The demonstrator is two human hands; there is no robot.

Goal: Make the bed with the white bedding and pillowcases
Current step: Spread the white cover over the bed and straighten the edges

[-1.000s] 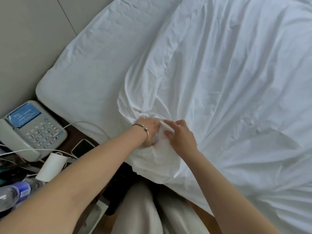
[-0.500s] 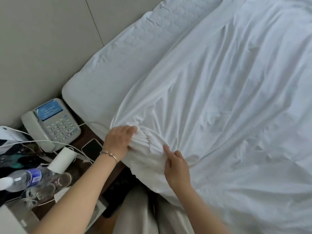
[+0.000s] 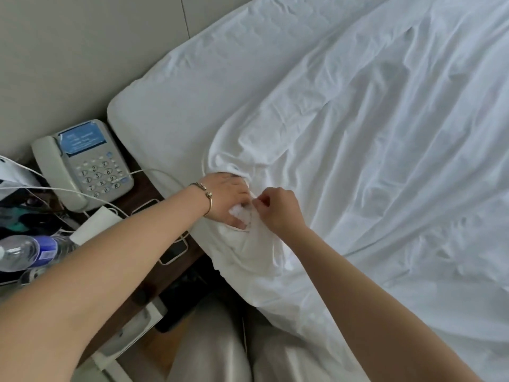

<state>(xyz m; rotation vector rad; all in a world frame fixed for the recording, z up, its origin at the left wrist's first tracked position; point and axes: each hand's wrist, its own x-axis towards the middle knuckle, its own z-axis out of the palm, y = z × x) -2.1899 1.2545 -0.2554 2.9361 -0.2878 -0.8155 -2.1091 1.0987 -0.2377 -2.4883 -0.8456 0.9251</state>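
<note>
A wrinkled white sheet (image 3: 371, 139) lies spread over the mattress (image 3: 170, 100), whose near-left corner is uncovered. The sheet's corner (image 3: 248, 244) is bunched at the bed's near edge. My left hand (image 3: 227, 197), with a bracelet on the wrist, grips the bunched fabric with curled fingers. My right hand (image 3: 278, 208) sits just to its right and pinches the same fabric between thumb and fingers. Both hands meet at the corner, nearly touching.
A dark bedside table (image 3: 143, 188) stands at the left with a grey telephone (image 3: 82, 164), white cables (image 3: 55, 188), a phone (image 3: 170, 252), a white charger (image 3: 95, 224) and a water bottle (image 3: 27, 250). A beige wall (image 3: 68, 51) lies behind. My light trousers (image 3: 214, 340) show below.
My right hand moved up to meet the left at the bunched corner. The left hand shifted its grip on the fabric. The view shifted slightly.
</note>
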